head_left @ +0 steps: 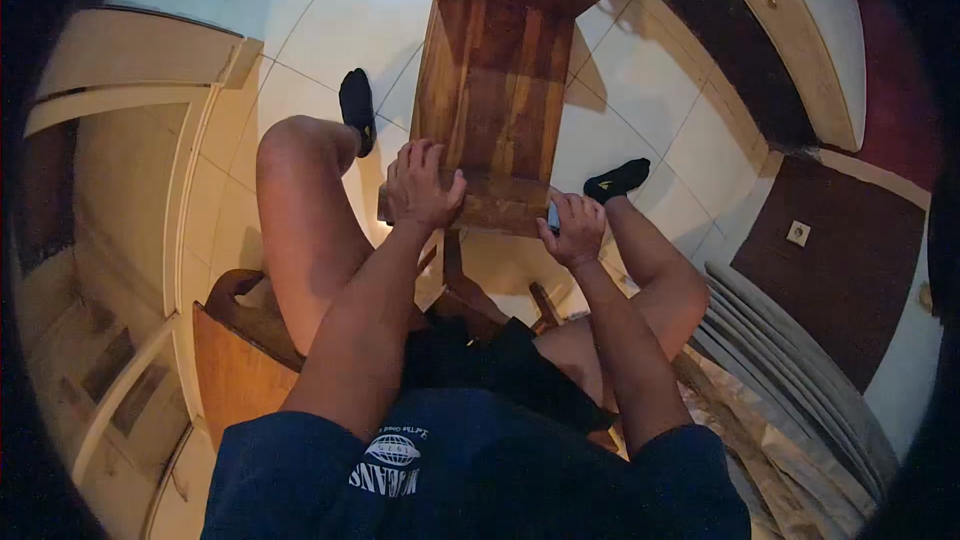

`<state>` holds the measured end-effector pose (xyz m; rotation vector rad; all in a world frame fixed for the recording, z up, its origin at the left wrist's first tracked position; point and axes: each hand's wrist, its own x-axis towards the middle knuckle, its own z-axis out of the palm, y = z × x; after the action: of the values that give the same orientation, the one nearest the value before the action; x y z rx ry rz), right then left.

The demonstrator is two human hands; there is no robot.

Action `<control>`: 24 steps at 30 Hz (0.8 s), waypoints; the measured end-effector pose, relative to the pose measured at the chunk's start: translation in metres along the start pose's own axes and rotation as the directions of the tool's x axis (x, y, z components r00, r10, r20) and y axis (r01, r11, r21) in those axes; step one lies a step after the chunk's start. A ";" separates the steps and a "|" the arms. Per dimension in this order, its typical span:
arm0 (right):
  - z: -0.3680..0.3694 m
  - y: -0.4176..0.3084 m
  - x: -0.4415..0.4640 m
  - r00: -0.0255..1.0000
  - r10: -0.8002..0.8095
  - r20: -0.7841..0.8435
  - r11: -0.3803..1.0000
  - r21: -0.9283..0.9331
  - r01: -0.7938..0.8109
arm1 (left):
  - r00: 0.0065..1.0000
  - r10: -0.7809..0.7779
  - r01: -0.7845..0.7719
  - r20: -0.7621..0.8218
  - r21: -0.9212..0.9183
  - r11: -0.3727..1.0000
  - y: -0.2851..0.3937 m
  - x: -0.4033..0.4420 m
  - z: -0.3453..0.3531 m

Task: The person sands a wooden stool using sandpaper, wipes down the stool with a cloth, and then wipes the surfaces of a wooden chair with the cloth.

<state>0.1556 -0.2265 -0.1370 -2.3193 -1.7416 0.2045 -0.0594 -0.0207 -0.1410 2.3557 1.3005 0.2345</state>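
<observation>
A brown wooden piece of furniture point(505, 100), with a planked panel and a crossbar at its near end, stands between my legs. My left hand point(425, 187) rests on the left end of that crossbar, fingers spread and thumb apart. At the right end, my right hand point(575, 228) is closed around a small flat grey-blue piece point(553, 217), held against the wood. Mostly covered by the fingers, that piece does not show its kind.
Under me is a wooden chair point(240, 370). Pale floor tiles point(310, 60) surround the furniture. To the left stands a glass-paned frame point(180, 200); at right, a grey curtain point(800, 370) hangs near a wall socket point(798, 233). My feet in black socks flank the furniture.
</observation>
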 end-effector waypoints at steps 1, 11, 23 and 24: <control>0.000 0.000 0.000 1.000 -0.002 0.000 1.000 0.000 0.002 | 1.000 0.015 -0.014 -0.026 0.019 1.000 0.000 0.000 0.001; 0.001 0.000 0.001 1.000 -0.014 -0.025 1.000 0.004 0.014 | 0.998 0.032 -0.030 -0.055 0.044 0.999 0.003 0.000 -0.004; 0.002 0.001 0.001 0.999 -0.017 -0.032 1.000 0.000 0.017 | 0.995 0.079 -0.075 -0.054 0.078 0.994 -0.002 0.000 0.003; 0.002 0.001 0.001 0.999 -0.015 -0.030 1.000 0.005 0.015 | 0.995 0.080 -0.075 -0.054 0.079 0.994 -0.001 0.000 0.003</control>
<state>0.1570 -0.2254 -0.1389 -2.2930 -1.7414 0.1700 -0.0591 -0.0206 -0.1439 2.4841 1.2665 0.2823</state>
